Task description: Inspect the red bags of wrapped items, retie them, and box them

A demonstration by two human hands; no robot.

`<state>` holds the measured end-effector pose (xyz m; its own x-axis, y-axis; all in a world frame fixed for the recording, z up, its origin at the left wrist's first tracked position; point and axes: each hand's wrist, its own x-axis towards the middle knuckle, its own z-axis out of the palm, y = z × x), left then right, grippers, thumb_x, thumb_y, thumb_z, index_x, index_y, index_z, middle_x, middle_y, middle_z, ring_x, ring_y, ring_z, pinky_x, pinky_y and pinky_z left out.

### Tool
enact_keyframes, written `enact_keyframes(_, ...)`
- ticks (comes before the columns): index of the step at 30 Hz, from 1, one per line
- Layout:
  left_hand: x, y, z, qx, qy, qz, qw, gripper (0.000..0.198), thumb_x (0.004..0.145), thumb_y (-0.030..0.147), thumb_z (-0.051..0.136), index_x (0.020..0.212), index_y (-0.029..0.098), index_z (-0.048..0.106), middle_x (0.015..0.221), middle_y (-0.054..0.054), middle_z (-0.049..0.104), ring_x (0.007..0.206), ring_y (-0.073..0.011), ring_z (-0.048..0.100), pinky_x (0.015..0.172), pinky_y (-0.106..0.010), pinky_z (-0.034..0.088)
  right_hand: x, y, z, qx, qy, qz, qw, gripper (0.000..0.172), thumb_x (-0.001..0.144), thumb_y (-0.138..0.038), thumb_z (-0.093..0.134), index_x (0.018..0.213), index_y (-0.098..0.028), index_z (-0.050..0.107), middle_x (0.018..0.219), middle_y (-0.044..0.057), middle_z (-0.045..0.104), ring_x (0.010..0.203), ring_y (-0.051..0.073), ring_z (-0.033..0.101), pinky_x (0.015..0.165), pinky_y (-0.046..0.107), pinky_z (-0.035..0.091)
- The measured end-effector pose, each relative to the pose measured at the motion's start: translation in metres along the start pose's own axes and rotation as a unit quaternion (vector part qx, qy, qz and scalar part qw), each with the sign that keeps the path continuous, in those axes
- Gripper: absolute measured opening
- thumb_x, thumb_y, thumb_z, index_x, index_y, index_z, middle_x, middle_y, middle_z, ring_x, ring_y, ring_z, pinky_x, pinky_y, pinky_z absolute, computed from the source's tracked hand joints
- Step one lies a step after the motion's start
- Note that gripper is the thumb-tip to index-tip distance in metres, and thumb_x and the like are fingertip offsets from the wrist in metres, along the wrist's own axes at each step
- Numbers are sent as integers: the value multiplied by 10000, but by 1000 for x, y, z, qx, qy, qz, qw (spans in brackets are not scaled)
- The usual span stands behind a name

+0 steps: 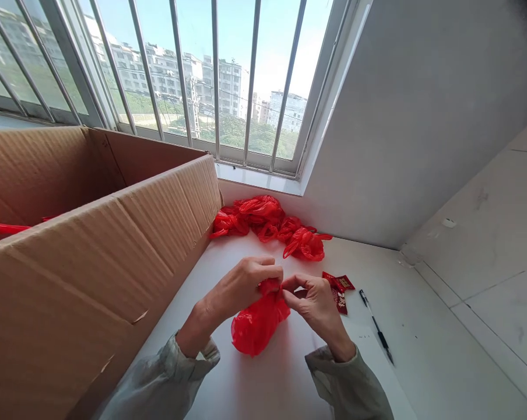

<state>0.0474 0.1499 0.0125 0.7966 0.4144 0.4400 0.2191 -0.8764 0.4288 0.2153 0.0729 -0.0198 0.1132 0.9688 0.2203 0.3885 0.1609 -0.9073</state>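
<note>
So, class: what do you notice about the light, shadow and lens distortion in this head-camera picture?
Head view: daylight through the barred window is bright but the sky is washed out; soft shadow under the red bag and both hands; wide lens bows the window bars and cardboard box; everything fairly sharp.

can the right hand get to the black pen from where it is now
Probably yes. The pen lies in the open on the white table, just right of the right hand, nothing between, though that hand is pinching the red bag.
</note>
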Motion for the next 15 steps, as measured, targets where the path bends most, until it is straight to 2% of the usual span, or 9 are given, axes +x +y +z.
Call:
enact_keyframes(4, -8, -9, -14, -21, -23, -16, 999, 191, 780, 32, 524, 643, 159, 562, 641, 34, 462, 551, -82, 388, 512, -211, 280, -1, 1, 6, -119, 29, -58, 991, 126, 743, -154, 520, 649, -173, 601, 615, -18, 596, 569, 106, 523, 540, 205, 408)
enact_keyframes(8, -11, -9, -23, -38, -26, -40, 998, 116, 815, 89, 598, 731, 169, 601, 714, 22, 584, 620, -99, 492, 576, -208, 340, -1, 4, 4, -250, 25, -73, 965, 106, 745, -138, 499, 684, -192, 566, 661, -20, 573, 597, 118, 520, 574, 225, 419)
enact_keyframes(10, -12, 0, -26, -17, -26, -53, 998, 119, 842, 79, 581, 766, 169, 599, 717, 20, 590, 632, -108, 506, 579, -221, 337, -4, 4, 0, -278, -5, -93, 956, 162, 742, -142, 501, 847, -202, 609, 872, 22, 638, 744, 151, 597, 647, 255, 481)
enact_keyframes(11, -14, 7, -28, -2, -29, -52, 998, 135, 852, 63, 564, 773, 167, 596, 713, 18, 585, 627, -110, 504, 568, -228, 330, -7, 5, -3, -284, -24, -115, 952, 282, 732, -144, 514, 987, -208, 615, 1042, 53, 638, 891, 182, 617, 724, 287, 510)
enact_keyframes(13, -17, 23, -28, 28, -25, -35, 999, 164, 873, 41, 527, 794, 166, 597, 709, 12, 579, 583, -109, 485, 524, -242, 310, -12, 6, -5, -287, -60, -174, 940, 509, 707, -149, 557, 1210, -228, 559, 1286, 83, 557, 1145, 233, 553, 875, 351, 511)
enact_keyframes(14, -20, 31, -26, 30, -21, -12, 999, 164, 885, 42, 518, 822, 169, 600, 745, 6, 602, 588, -107, 501, 522, -241, 319, -14, 7, -3, -281, -77, -205, 934, 513, 702, -159, 576, 1210, -236, 576, 1274, 79, 577, 1160, 242, 550, 888, 355, 517)
enact_keyframes(15, -22, 38, -24, 39, -13, 5, 999, 161, 886, 43, 519, 829, 172, 596, 775, -7, 622, 616, -116, 531, 524, -246, 331, -14, 7, 0, -265, -92, -230, 932, 410, 708, -181, 592, 1110, -241, 642, 1156, 66, 649, 1074, 238, 601, 831, 330, 546)
